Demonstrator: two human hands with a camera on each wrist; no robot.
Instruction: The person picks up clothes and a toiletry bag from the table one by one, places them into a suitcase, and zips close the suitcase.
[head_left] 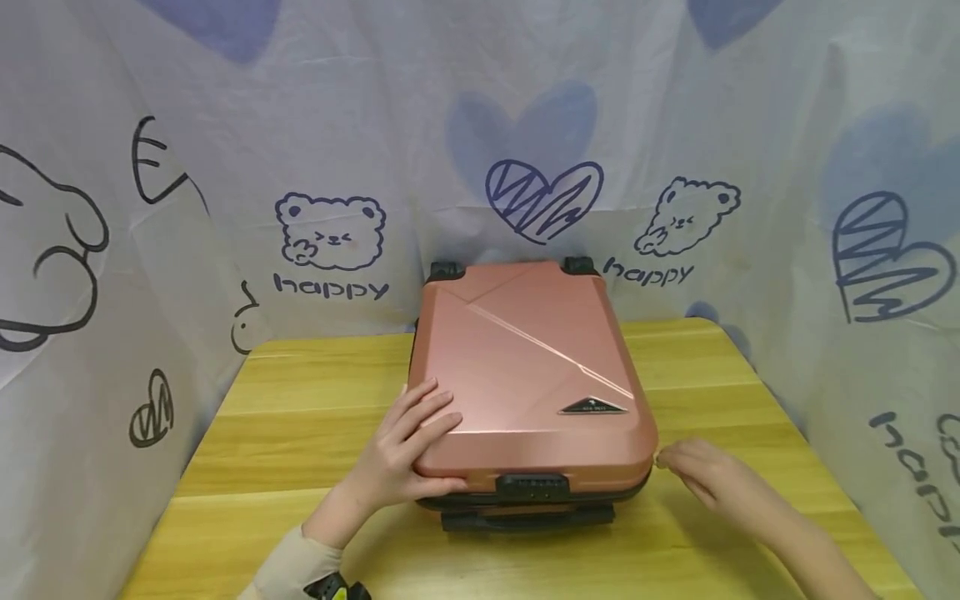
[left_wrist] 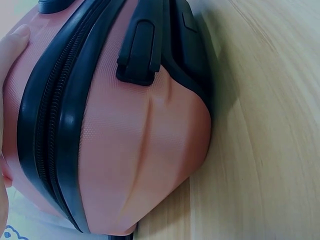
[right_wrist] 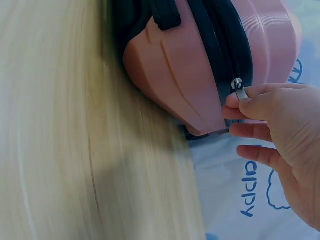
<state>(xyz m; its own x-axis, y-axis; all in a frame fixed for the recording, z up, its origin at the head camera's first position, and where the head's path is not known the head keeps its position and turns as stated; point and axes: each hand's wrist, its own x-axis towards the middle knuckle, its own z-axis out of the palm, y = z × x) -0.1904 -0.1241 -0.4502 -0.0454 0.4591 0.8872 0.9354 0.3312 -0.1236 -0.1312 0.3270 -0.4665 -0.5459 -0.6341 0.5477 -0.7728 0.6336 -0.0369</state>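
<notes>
Here's the suitcase (head_left: 517,350), flat on the worktop (head_left: 315,408), long axis running straight away from the person: wheels (head_left: 579,266) at the far end, handle (head_left: 528,522) and lock (head_left: 532,487) at the near one. And look at that near right corner! The right hand (head_left: 711,478) is there, thumb and forefinger clamped on the puller (right_wrist: 241,94), the other fingers loosely apart beside the case. So the puller lies right in the fingertips, no gap to cross.

Across on the near left corner, the left hand (head_left: 397,454) rests on the shell, fingers a little apart on top, thumb along the front edge. It's the full width of the case from the puller, so the right hand is clearly the nearer.

Now, the line that counts, I'd say, is the zip (left_wrist: 54,105). It follows the seam round the case, and the puller sits by the bend: one way leads across the near end, past the lock, towards the left hand; the other runs off down the long right side, away from the person. Which stretch is fastened? From here, I can't tell.
</notes>
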